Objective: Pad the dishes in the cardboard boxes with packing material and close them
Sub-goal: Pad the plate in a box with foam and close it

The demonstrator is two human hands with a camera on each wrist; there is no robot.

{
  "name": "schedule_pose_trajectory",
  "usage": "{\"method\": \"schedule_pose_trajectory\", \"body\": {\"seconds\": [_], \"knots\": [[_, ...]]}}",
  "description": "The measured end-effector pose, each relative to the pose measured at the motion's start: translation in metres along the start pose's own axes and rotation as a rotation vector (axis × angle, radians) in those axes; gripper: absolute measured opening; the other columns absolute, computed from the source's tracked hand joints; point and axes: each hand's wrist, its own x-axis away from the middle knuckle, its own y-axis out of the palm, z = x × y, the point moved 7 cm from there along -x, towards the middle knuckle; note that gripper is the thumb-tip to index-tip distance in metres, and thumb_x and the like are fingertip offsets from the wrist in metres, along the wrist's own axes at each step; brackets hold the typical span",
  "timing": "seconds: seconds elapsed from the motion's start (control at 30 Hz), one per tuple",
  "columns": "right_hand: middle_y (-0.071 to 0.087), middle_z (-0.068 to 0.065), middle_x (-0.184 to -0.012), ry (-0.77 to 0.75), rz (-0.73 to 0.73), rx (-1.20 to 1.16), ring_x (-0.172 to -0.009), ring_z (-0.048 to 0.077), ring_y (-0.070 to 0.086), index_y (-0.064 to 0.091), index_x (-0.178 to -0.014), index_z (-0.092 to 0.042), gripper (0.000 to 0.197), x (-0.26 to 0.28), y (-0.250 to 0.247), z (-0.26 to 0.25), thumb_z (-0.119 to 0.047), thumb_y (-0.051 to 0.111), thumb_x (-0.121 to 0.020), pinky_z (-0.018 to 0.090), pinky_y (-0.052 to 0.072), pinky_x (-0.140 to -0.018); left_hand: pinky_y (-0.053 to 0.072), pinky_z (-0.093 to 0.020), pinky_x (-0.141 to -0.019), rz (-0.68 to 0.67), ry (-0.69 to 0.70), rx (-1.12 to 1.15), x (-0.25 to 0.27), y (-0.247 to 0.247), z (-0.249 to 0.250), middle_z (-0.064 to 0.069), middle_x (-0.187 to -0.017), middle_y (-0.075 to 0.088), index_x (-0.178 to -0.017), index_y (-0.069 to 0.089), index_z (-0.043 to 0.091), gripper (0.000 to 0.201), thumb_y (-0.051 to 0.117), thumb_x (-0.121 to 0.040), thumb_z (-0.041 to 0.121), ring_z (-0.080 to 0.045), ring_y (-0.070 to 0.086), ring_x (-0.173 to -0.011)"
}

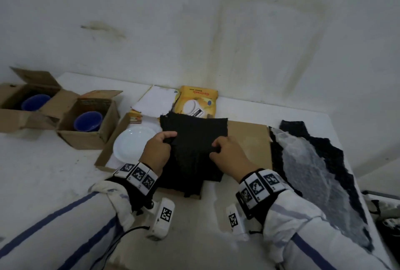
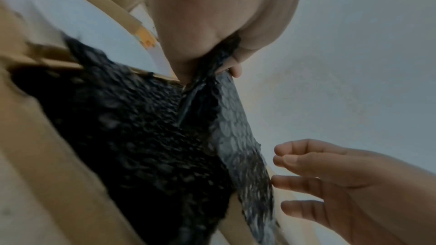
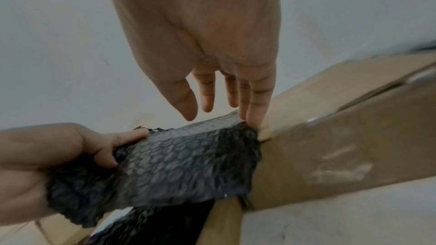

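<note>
The white worktop [image 1: 54,172] carries three open cardboard boxes. The flat box [image 1: 246,140] in the middle holds a white plate [image 1: 132,144] at its left end. To its right lies spare bubble wrap [image 1: 313,161]; at far left two small boxes [image 1: 91,122] each hold a blue bowl [image 1: 87,121], unpadded. Over the flat box hangs a black bubble-wrap sheet [image 1: 192,140]. The left hand [image 1: 157,150] is the grip, pinching the sheet's left edge; the right hand [image 1: 229,153] has straight fingers only touching its right edge. Risk, I judge: held on one side, the limp sheet could sag or fold, leaving the plate uncovered, or bunch under the flaps.
</note>
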Motion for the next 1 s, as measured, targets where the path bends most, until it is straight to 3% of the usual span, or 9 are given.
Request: {"method": "schedule_pose_trajectory", "body": {"seconds": [0.1,0.23,0.4,0.5,0.57,0.67,0.77,0.87,1.0], "knots": [[0.040,0.008,-0.130,-0.055,-0.057,0.167,-0.117,0.024,0.045,0.050,-0.125,-0.013,0.036,-0.004,0.030,-0.024,-0.017,0.054,-0.090,0.027,0.038,-0.094,0.050,-0.031,-0.067,-0.035,-0.033,-0.138,-0.012,-0.020,-0.018,-0.013,-0.118,0.059,-0.113,0.060,0.018,0.047,0.036,-0.084,-0.011,-0.027,0.061,-0.093],[0.035,0.012,-0.133,-0.055,-0.116,0.325,-0.119,0.028,0.044,0.041,-0.133,-0.010,0.046,-0.007,0.057,-0.043,-0.016,0.052,-0.089,0.032,0.040,-0.100,0.049,-0.033,-0.082,-0.129,-0.048,-0.321,-0.026,-0.031,-0.027,-0.012,-0.121,0.057,-0.113,0.058,0.018,0.044,0.039,-0.085,-0.010,-0.029,0.057,-0.106],[0.033,0.016,-0.134,0.042,-0.229,0.491,-0.123,0.033,0.038,0.039,-0.132,-0.007,0.048,-0.011,0.077,-0.045,-0.024,0.054,-0.089,0.036,0.036,-0.102,0.046,-0.026,-0.071,-0.283,-0.073,-0.523,-0.033,-0.030,-0.034,-0.010,-0.124,0.053,-0.119,0.055,0.018,0.042,0.044,-0.086,-0.006,-0.028,0.057,-0.101],[0.036,0.016,-0.132,0.125,-0.350,0.449,-0.121,0.033,0.041,0.043,-0.128,-0.006,0.043,-0.012,0.087,-0.040,-0.022,0.054,-0.090,0.035,0.039,-0.099,0.049,-0.031,-0.082,-0.309,-0.048,-0.583,-0.038,-0.032,-0.033,-0.011,-0.131,0.044,-0.117,0.053,0.024,0.042,0.054,-0.082,0.000,-0.029,0.055,-0.107],[0.039,0.016,-0.129,0.120,-0.264,0.388,-0.118,0.032,0.045,0.046,-0.124,-0.006,0.040,-0.019,0.080,-0.044,-0.021,0.055,-0.089,0.035,0.041,-0.097,0.042,-0.034,-0.097,-0.208,0.021,-0.682,-0.043,-0.038,-0.022,-0.009,-0.134,0.032,-0.120,0.050,0.025,0.045,0.060,-0.080,0.007,-0.031,0.043,-0.118],[0.038,0.015,-0.130,0.111,-0.039,0.347,-0.120,0.032,0.040,0.046,-0.123,-0.007,0.040,-0.029,0.063,-0.051,-0.020,0.055,-0.087,0.036,0.039,-0.098,0.034,-0.038,-0.103,-0.115,0.123,-0.806,-0.050,-0.040,-0.001,-0.007,-0.135,0.029,-0.123,0.047,0.023,0.048,0.061,-0.079,0.009,-0.031,0.033,-0.125],[0.013,0.018,-0.151,0.178,-0.042,0.305,-0.139,0.036,0.016,0.031,-0.139,-0.009,0.060,-0.036,0.069,-0.049,-0.021,0.057,-0.087,0.042,0.029,-0.111,0.033,-0.040,-0.109,-0.297,0.180,-0.994,-0.059,-0.021,-0.004,-0.008,-0.144,0.027,-0.135,0.040,0.020,0.058,0.058,-0.081,0.008,-0.031,0.032,-0.131],[-0.014,0.019,-0.155,0.249,-0.087,0.253,-0.144,0.037,-0.010,0.012,-0.149,-0.014,0.078,-0.042,0.082,-0.042,-0.020,0.058,-0.086,0.045,0.013,-0.118,0.027,-0.043,-0.113,-0.438,0.189,-1.200,-0.063,-0.007,-0.017,-0.010,-0.156,0.011,-0.147,0.022,0.015,0.070,0.058,-0.086,0.016,-0.032,0.021,-0.141],[-0.023,0.016,-0.154,0.283,-0.126,0.177,-0.144,0.033,-0.018,0.000,-0.151,-0.014,0.088,-0.048,0.090,-0.037,-0.021,0.060,-0.087,0.044,0.006,-0.118,0.017,-0.041,-0.117,-0.450,0.326,-1.355,-0.064,0.005,-0.023,-0.013,-0.158,0.000,-0.147,0.019,0.008,0.071,0.057,-0.088,0.023,-0.030,0.003,-0.146]]}}
